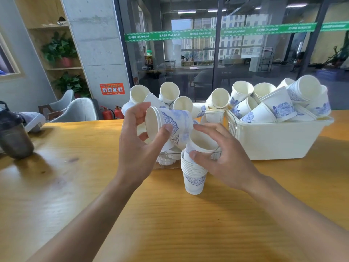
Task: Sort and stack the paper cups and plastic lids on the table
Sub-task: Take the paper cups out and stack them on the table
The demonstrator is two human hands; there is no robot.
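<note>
A stack of white paper cups with blue patterns [193, 176] stands upright on the wooden table [94, 186] at the centre. My right hand [222, 159] grips the top cup [203, 142], which sits tilted in the stack's mouth. My left hand [137, 140] holds another patterned cup [166, 121] on its side, its mouth facing left, just above and left of the stack. A clear tray [166, 163] behind my hands holds white lids, mostly hidden. Several loose cups [170, 93] pile up behind it.
A white plastic basket [279, 140] heaped with cups stands at the right rear. A dark bottle [15, 137] lies tilted at the table's left edge. Grey chairs, fire extinguishers and a glass wall lie beyond the table.
</note>
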